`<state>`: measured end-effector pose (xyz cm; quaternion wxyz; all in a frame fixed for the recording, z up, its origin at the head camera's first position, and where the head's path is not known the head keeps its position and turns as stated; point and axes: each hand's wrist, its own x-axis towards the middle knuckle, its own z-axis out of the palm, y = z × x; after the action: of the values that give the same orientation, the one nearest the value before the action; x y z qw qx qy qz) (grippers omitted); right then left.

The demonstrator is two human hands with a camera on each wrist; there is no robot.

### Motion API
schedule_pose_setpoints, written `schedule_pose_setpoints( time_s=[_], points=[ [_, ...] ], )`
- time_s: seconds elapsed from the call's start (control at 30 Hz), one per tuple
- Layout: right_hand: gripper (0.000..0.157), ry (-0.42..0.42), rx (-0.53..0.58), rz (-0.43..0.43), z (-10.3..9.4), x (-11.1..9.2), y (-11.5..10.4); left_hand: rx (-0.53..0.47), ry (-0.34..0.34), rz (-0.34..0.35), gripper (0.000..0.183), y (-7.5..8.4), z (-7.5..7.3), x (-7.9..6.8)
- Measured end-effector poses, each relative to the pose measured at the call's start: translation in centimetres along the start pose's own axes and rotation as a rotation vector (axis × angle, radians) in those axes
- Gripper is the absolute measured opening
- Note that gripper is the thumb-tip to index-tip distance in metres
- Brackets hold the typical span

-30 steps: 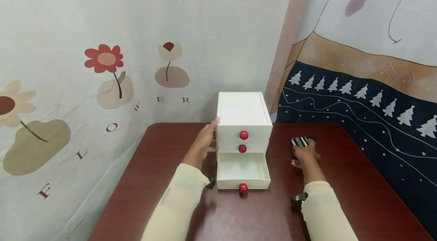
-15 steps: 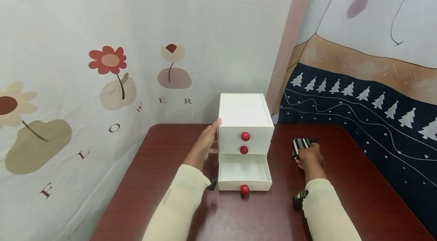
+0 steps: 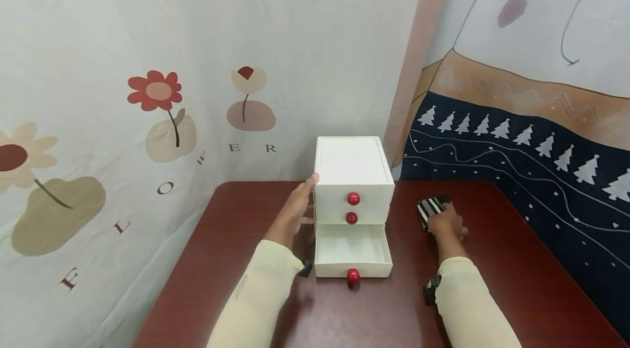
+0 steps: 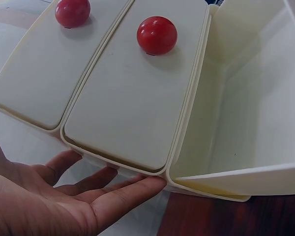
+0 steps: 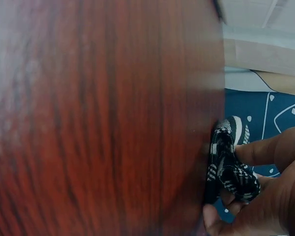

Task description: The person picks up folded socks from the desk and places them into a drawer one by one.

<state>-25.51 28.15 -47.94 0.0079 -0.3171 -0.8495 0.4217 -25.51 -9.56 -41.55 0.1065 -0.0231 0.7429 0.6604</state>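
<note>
A small white cabinet (image 3: 351,159) with red ball knobs stands on the table, its bottom drawer (image 3: 327,270) pulled out and bare inside. My left hand (image 3: 294,208) rests along the cabinet's left side; in the left wrist view the extended fingers (image 4: 123,196) touch the side wall near the middle drawer front (image 4: 128,108). To the right of the cabinet, my right hand (image 3: 447,225) pinches a folded black-and-white patterned knit cloth (image 3: 428,208). The right wrist view shows this cloth doubled over at the tabletop, thumb and fingers around its near part.
The dark red wooden table (image 3: 236,227) reaches back to a white flower-printed curtain (image 3: 315,52). At right hangs a navy cloth with white trees (image 3: 497,129), close beside the table's edge. The open drawer juts toward me between both arms.
My right hand and the patterned cloth have shifted slightly right, then tilted back a little to the left. My left hand and the cabinet hold their places.
</note>
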Motion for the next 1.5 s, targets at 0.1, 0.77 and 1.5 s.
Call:
schedule_pose_setpoints(
  time_s=[0.1,0.77,1.5],
  points=[
    [0.072,0.012,-0.006,-0.038,0.0,0.2,0.2,-0.002,0.002,0.004,0.101,0.0,0.1,0.0],
    [0.066,-0.028,0.298,-0.148,-1.3,-0.4,1.6,0.004,0.000,0.008,0.099,0.1,0.0,0.0],
    [0.045,-0.339,0.209,-0.552,-5.1,-6.2,1.8,-0.015,-0.011,0.000,0.098,0.1,0.1,0.1]
  ],
)
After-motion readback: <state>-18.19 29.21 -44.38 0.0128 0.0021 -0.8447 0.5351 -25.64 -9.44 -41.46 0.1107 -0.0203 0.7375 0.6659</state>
